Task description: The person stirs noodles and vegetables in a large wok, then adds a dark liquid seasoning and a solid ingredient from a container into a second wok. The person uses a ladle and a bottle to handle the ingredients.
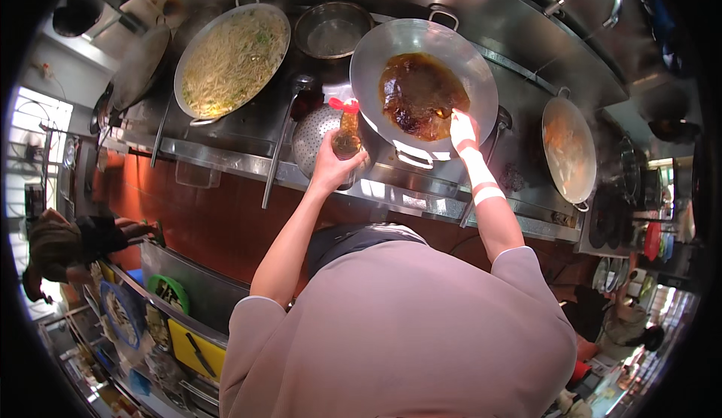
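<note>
My left hand (334, 164) is wrapped around a clear bottle (348, 133) with a red top and amber-brown contents. Behind the bottle, a round perforated metal strainer (309, 139) rests on the stove's front. A large two-handled metal wok (369, 63) holds a pool of dark brown, glossy sauce (420, 88). Over the wok's near right side reaches my right hand (466, 130), fingers drawn together at the sauce's edge. A small shiny golden patch shows at the fingertips; whether it is a held thing or sauce is unclear.
Left stands a wok of pale shredded food (234, 60), beside a metal pan (333, 32). Carrot-coloured food fills a right-hand wok (567, 141). Long ladle handles (273, 164) cross the stove edge. A knife (200, 355) lies on a yellow board (189, 342). People (62, 243) stand farther off.
</note>
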`<state>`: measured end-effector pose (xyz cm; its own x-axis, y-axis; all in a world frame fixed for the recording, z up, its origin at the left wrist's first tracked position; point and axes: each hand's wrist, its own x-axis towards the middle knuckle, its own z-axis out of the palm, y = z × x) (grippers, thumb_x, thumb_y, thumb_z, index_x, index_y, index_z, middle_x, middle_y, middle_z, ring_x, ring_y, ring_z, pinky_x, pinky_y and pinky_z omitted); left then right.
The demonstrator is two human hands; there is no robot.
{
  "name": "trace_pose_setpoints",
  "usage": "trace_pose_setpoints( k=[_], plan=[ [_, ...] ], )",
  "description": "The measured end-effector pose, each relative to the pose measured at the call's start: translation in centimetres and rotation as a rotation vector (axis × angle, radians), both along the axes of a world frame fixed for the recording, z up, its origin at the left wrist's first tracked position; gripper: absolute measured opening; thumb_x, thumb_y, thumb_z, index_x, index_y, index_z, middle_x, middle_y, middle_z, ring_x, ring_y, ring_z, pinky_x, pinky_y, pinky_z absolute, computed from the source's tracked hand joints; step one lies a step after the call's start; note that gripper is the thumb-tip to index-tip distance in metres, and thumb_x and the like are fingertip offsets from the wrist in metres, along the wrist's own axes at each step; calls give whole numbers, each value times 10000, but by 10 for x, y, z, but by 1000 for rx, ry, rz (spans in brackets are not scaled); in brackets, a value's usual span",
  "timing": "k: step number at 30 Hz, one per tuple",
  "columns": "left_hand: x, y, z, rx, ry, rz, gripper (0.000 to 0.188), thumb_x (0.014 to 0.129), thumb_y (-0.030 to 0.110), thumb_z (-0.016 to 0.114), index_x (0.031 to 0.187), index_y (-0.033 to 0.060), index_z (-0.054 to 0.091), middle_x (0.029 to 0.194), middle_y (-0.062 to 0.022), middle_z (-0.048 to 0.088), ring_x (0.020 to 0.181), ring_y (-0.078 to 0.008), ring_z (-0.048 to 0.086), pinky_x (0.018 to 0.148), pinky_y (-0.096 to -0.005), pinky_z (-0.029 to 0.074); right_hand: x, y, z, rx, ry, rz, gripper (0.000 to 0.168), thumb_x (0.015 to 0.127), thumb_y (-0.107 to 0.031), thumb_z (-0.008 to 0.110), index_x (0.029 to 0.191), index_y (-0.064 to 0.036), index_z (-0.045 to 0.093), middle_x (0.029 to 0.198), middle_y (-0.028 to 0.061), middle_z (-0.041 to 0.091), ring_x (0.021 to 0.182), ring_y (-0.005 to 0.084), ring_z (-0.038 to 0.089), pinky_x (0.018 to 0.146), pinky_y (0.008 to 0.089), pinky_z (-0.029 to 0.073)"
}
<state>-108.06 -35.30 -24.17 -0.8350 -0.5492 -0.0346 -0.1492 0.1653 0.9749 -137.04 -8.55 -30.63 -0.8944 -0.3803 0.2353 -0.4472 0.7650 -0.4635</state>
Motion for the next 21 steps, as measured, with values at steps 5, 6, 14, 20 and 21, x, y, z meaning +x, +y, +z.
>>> trace_pose_setpoints(
  k=[5, 6, 14, 20, 21],
  plan=[
    [74, -4, 0, 42, 65, 190, 643, 745, 174, 870, 1256, 47, 500, 1032, -46, 631, 940, -148, 622, 876, -320, 511, -30, 5, -39, -324, -349, -399, 146, 851, -119, 665, 922, -5, 723, 757, 144, 722, 677, 281, 692, 652, 368, 557],
    [92, -8, -7, 63, 52, 230, 665, 735, 199, 876, 1266, 55, 502, 1049, -64, 649, 966, -167, 636, 887, -336, 514, -32, -1, -46, -499, -529, -424, 118, 848, -87, 667, 893, 10, 717, 740, 139, 712, 632, 258, 680, 594, 350, 545],
    [215, -22, -29, 173, -25, 526, 580, 736, 181, 857, 1209, 67, 541, 987, -40, 667, 912, -156, 649, 857, -333, 524, -8, -71, 21, -82, 236, 397, 173, 913, -62, 629, 1024, 20, 732, 818, 125, 704, 757, 248, 685, 714, 333, 542],
    [277, -24, -35, 111, -50, 698, 577, 745, 160, 849, 1217, 63, 532, 979, -41, 661, 907, -155, 648, 854, -341, 521, 11, -68, 67, -2, 345, 428, 196, 954, -84, 599, 1087, -3, 719, 923, 151, 720, 831, 280, 701, 788, 374, 556],
    [284, -21, -33, 87, -64, 732, 575, 747, 154, 848, 1216, 58, 530, 975, -42, 661, 902, -154, 648, 851, -338, 522, 25, -67, 70, -181, 269, 382, 201, 967, -90, 598, 1095, 11, 715, 911, 143, 721, 815, 247, 699, 779, 361, 560]
  ],
)
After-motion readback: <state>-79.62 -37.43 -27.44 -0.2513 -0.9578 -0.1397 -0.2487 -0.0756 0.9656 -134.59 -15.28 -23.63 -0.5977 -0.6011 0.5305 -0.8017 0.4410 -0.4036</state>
